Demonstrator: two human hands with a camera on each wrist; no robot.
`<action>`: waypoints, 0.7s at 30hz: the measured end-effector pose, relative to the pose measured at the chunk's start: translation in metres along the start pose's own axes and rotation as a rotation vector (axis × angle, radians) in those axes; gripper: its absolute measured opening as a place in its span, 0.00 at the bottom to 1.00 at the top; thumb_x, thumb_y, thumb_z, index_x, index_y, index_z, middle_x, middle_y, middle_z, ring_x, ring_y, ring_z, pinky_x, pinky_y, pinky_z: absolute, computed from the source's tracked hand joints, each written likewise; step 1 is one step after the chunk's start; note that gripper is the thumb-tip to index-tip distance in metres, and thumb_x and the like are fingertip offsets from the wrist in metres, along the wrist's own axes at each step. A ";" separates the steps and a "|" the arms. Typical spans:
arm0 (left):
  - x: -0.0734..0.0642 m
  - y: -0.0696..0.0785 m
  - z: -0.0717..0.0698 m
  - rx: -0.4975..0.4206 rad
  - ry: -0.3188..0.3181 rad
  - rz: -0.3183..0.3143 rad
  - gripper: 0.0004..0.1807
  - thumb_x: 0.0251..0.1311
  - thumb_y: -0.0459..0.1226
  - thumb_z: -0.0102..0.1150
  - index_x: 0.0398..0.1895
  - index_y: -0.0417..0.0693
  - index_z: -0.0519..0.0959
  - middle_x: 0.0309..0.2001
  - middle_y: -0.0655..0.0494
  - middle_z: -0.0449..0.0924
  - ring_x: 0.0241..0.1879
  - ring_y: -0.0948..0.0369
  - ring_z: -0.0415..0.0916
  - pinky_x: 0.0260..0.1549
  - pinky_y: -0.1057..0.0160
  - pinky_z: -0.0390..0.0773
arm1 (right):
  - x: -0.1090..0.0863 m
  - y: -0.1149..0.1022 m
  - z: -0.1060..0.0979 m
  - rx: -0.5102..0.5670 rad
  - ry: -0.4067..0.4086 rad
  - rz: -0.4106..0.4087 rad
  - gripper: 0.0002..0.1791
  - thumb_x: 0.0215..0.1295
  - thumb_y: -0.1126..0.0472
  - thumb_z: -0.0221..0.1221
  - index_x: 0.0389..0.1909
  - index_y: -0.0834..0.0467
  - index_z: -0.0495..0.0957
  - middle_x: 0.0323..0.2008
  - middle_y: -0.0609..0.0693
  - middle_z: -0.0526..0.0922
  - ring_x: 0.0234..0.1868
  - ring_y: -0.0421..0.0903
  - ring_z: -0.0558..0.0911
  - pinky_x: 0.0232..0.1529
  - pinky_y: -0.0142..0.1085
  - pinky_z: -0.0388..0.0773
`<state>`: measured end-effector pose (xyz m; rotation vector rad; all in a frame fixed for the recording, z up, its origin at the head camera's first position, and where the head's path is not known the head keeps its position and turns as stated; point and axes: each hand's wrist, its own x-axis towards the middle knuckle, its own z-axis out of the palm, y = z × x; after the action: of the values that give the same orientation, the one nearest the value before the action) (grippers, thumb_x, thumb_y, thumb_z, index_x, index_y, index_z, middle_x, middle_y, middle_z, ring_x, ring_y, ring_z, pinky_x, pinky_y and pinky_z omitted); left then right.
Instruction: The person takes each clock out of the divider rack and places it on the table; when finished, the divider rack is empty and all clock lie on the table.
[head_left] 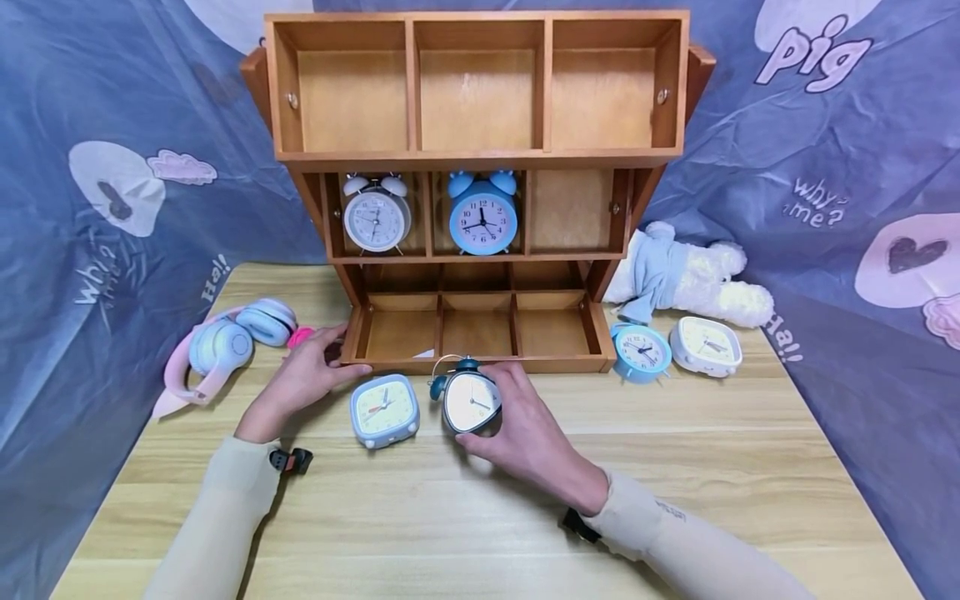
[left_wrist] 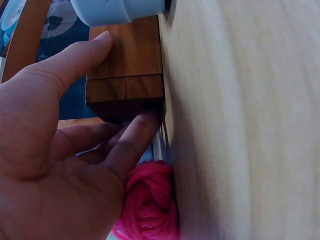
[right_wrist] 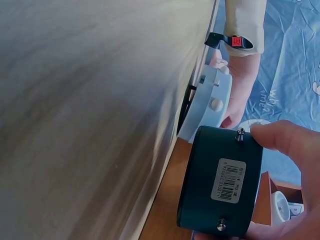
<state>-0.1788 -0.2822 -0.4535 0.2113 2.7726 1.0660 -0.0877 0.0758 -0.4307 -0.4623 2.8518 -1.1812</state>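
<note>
Right hand (head_left: pixel 528 425) grips teal clock (head_left: pixel 472 402) in front of wooden shelf (head_left: pixel 480 156); left hand (head_left: pixel 303 375) grips shelf's lower left corner. Seems partway: white clock (head_left: pixel 377 221), large blue clock (head_left: pixel 483 218) in shelf's middle tier; apparently left outside: teal clock, square blue clock (head_left: pixel 385 410), small round clock (head_left: pixel 642 352), square white clock (head_left: pixel 707 345).

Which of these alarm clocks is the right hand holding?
The dark teal twin-bell alarm clock, held by the right hand; all the others are white or lighter blue.
</note>
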 end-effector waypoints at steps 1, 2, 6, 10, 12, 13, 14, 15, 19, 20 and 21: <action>0.000 0.000 0.000 0.001 0.001 0.004 0.54 0.71 0.50 0.78 0.87 0.31 0.60 0.78 0.26 0.72 0.73 0.34 0.80 0.72 0.34 0.81 | 0.000 -0.001 0.001 0.001 -0.004 0.000 0.51 0.50 0.52 0.87 0.75 0.61 0.75 0.68 0.55 0.77 0.67 0.54 0.82 0.71 0.52 0.84; 0.001 0.000 0.000 0.002 0.003 0.008 0.54 0.71 0.50 0.78 0.87 0.31 0.60 0.78 0.26 0.72 0.72 0.34 0.80 0.72 0.34 0.81 | 0.000 -0.001 0.001 0.001 -0.007 0.001 0.51 0.50 0.52 0.87 0.74 0.61 0.75 0.68 0.55 0.77 0.67 0.54 0.82 0.71 0.52 0.84; 0.001 0.000 -0.001 0.009 0.008 0.019 0.54 0.71 0.50 0.78 0.87 0.31 0.60 0.78 0.26 0.73 0.72 0.34 0.80 0.73 0.34 0.80 | 0.001 -0.002 0.004 -0.009 -0.018 0.004 0.51 0.51 0.51 0.86 0.74 0.63 0.75 0.67 0.56 0.78 0.65 0.54 0.82 0.69 0.52 0.85; 0.002 0.001 -0.001 0.017 0.007 0.022 0.54 0.71 0.51 0.77 0.87 0.31 0.60 0.79 0.26 0.72 0.73 0.34 0.79 0.74 0.34 0.79 | 0.001 -0.001 0.006 -0.015 -0.030 0.000 0.50 0.51 0.51 0.86 0.74 0.63 0.76 0.66 0.56 0.78 0.64 0.53 0.83 0.68 0.51 0.86; 0.002 0.001 -0.001 0.017 0.006 0.021 0.54 0.71 0.51 0.77 0.87 0.31 0.60 0.79 0.26 0.72 0.73 0.34 0.79 0.74 0.34 0.79 | 0.001 -0.001 0.007 -0.019 -0.036 -0.004 0.50 0.52 0.51 0.86 0.74 0.63 0.76 0.66 0.55 0.78 0.63 0.52 0.83 0.68 0.50 0.86; 0.001 0.001 -0.001 0.018 0.006 0.020 0.54 0.71 0.51 0.77 0.87 0.31 0.60 0.79 0.26 0.72 0.73 0.34 0.79 0.74 0.34 0.79 | 0.000 0.000 0.007 -0.018 -0.040 -0.005 0.50 0.52 0.52 0.86 0.74 0.62 0.76 0.65 0.55 0.79 0.63 0.52 0.83 0.68 0.50 0.86; 0.001 0.001 -0.001 0.018 0.006 0.019 0.54 0.71 0.51 0.77 0.87 0.31 0.60 0.79 0.26 0.72 0.73 0.33 0.79 0.74 0.34 0.79 | 0.000 0.000 0.007 -0.020 -0.043 -0.006 0.49 0.52 0.52 0.85 0.74 0.62 0.76 0.65 0.55 0.79 0.63 0.52 0.83 0.67 0.49 0.86; 0.001 0.001 -0.001 0.016 0.006 0.017 0.54 0.71 0.51 0.77 0.88 0.31 0.60 0.79 0.26 0.71 0.73 0.33 0.79 0.74 0.34 0.79 | 0.000 0.000 0.008 -0.019 -0.046 -0.006 0.49 0.52 0.52 0.85 0.74 0.62 0.76 0.65 0.55 0.79 0.63 0.52 0.83 0.67 0.49 0.86; 0.000 0.001 -0.001 0.014 0.010 0.018 0.54 0.71 0.50 0.77 0.87 0.31 0.60 0.79 0.26 0.72 0.72 0.33 0.80 0.73 0.34 0.79 | 0.000 0.001 0.009 -0.014 -0.053 -0.002 0.49 0.52 0.52 0.85 0.73 0.62 0.77 0.64 0.55 0.79 0.62 0.52 0.84 0.67 0.49 0.87; 0.000 0.001 0.000 0.011 0.009 0.019 0.54 0.71 0.50 0.77 0.87 0.31 0.60 0.79 0.26 0.72 0.72 0.33 0.80 0.73 0.35 0.80 | 0.000 0.001 0.010 -0.013 -0.055 -0.002 0.49 0.52 0.52 0.85 0.74 0.62 0.77 0.64 0.55 0.79 0.62 0.52 0.84 0.67 0.49 0.87; 0.000 0.000 0.000 0.009 0.009 0.020 0.54 0.71 0.50 0.77 0.87 0.31 0.60 0.78 0.26 0.72 0.72 0.34 0.80 0.73 0.35 0.80 | 0.000 0.001 0.010 -0.012 -0.058 -0.003 0.49 0.52 0.52 0.85 0.74 0.63 0.76 0.64 0.55 0.79 0.62 0.52 0.84 0.67 0.49 0.86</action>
<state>-0.1784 -0.2820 -0.4530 0.2363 2.7898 1.0621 -0.0865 0.0698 -0.4387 -0.4931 2.8115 -1.1330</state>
